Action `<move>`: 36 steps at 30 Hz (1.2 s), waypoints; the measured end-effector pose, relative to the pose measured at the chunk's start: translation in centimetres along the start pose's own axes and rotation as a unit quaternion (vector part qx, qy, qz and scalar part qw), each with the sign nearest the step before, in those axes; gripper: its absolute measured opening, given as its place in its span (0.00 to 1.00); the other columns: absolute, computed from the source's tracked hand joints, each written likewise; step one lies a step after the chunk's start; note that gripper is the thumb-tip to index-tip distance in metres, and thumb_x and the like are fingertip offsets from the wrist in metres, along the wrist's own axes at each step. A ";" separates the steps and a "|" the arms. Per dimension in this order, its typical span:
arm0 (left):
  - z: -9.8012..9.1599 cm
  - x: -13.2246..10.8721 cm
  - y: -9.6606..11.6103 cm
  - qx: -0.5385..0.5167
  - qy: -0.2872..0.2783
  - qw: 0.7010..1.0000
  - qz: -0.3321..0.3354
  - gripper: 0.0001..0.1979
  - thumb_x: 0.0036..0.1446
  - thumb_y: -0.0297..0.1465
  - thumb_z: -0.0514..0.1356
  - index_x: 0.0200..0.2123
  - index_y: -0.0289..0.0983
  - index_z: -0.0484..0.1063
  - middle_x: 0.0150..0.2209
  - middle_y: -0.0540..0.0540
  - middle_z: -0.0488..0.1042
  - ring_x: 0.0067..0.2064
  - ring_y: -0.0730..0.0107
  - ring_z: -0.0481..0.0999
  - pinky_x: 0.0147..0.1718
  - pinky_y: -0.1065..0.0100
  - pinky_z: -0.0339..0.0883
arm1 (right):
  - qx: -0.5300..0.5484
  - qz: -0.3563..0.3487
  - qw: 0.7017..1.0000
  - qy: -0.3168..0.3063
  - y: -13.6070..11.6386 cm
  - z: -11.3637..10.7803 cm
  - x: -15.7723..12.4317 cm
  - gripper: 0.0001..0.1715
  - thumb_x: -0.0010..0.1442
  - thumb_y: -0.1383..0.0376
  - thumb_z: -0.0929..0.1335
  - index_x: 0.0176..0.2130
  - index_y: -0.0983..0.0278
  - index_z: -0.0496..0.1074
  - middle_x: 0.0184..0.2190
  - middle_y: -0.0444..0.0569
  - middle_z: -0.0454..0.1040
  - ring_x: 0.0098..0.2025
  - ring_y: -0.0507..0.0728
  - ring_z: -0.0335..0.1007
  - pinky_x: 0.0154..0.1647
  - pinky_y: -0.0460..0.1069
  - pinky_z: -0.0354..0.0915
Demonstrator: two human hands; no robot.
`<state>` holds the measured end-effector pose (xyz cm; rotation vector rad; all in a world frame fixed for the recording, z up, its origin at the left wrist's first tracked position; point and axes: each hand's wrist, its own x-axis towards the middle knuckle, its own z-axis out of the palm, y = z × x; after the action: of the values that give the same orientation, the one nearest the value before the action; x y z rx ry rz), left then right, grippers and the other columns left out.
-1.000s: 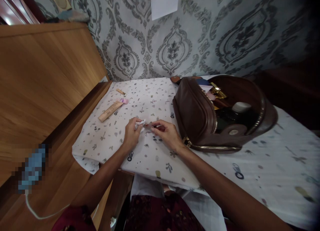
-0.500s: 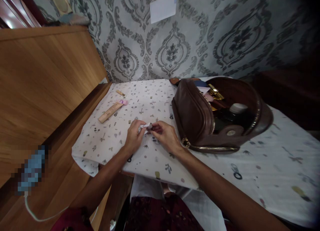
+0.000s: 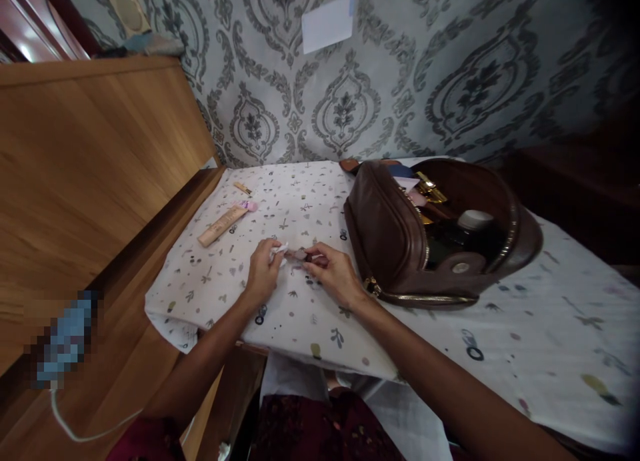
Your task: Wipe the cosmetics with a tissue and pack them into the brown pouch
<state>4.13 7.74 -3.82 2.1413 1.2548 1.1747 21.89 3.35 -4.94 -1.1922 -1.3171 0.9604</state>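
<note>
My left hand (image 3: pixel 263 268) pinches a crumpled white tissue (image 3: pixel 279 250) above the patterned cloth. Just to its right, my right hand (image 3: pixel 333 269) grips a small greyish object (image 3: pixel 300 254), mostly covered by the fingers, so its kind is unclear. The tissue and the small object are close together. Right of my hands stands an unzipped brown leather cosmetic bag (image 3: pixel 385 224). Inside it are a dark bottle with a grey cap (image 3: pixel 475 220) and some gold-coloured items (image 3: pixel 431 188).
A beige tube (image 3: pixel 220 226) with a pink end lies at the left on the white printed cloth (image 3: pixel 300 208); a small gold tube (image 3: pixel 243 188) is behind it. A wooden panel (image 3: pixel 110 161) borders the left side. A white cable (image 3: pixel 75 436) runs at lower left.
My left hand has drawn slightly left with the tissue, widening the gap to my right hand. More of the small greyish object now shows.
</note>
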 end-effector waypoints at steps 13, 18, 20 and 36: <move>0.1 -0.1 -0.1 0.013 -0.005 1.000 0.027 0.03 0.61 0.27 0.57 0.38 0.39 0.69 0.37 0.47 0.72 0.41 0.63 0.72 0.40 0.65 0.66 | 0.010 -0.041 0.998 0.045 1.1 -0.2 0.6 0.23 0.50 0.66 0.72 0.48 0.62 0.74 0.37 0.48 0.79 0.34 0.55 0.75 0.39 0.50 0.72; 0.2 -0.6 0.9 0.011 -0.013 0.993 0.119 0.05 0.64 0.26 0.55 0.41 0.39 0.69 0.39 0.46 0.72 0.44 0.63 0.71 0.45 0.64 0.66 | -0.077 -0.093 0.993 0.019 0.8 -0.2 0.2 0.28 0.55 0.70 0.70 0.55 0.59 0.71 0.41 0.48 0.80 0.38 0.55 0.77 0.45 0.51 0.72; 0.3 -0.9 1.6 0.007 -0.028 0.983 0.182 0.06 0.65 0.26 0.54 0.43 0.39 0.68 0.41 0.45 0.72 0.45 0.63 0.71 0.47 0.63 0.65 | -0.111 -0.109 0.988 0.013 0.7 -0.2 0.1 0.29 0.55 0.71 0.70 0.56 0.59 0.70 0.42 0.48 0.80 0.38 0.54 0.76 0.45 0.51 0.72; -0.2 -0.3 0.0 0.041 0.004 0.999 0.015 0.04 0.61 0.26 0.56 0.38 0.39 0.68 0.37 0.46 0.72 0.42 0.62 0.72 0.42 0.63 0.66 | -0.131 -0.072 0.988 0.025 0.9 -0.4 0.3 0.11 0.52 0.71 0.72 0.39 0.62 0.77 0.37 0.49 0.76 0.34 0.54 0.75 0.37 0.49 0.73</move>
<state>3.91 7.51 -3.86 2.2225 1.2995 1.1652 22.41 3.76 -5.72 -1.2895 -1.5010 0.6635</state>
